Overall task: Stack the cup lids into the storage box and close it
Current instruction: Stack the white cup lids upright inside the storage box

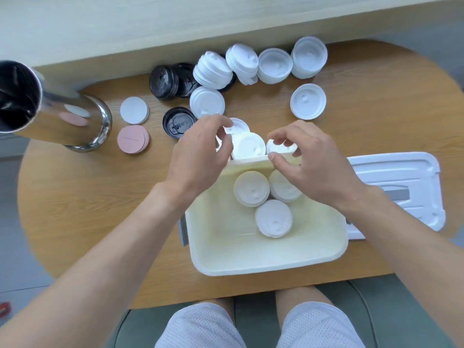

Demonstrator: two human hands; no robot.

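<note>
Your left hand [200,149] pinches one white lid [236,126] and your right hand [308,159] another [275,146], over the open box [266,262] on the bench [376,121].

The left hand [200,151] covers part of a white round plastic lid [237,126] and the edge of another white lid [249,145] beside it. The right hand [308,167] hides most of a third white lid [275,145], the far wall of the cream plastic storage box [251,160] and part of a lid stack [282,187] inside. The right arm covers a corner of the flat white box cover [401,177]. The shiny metal cylinder [50,106] is cut off at the left edge. Marks on the pink round discs [131,139] are too small to read. White stacks hide some black lids [229,84].
</note>
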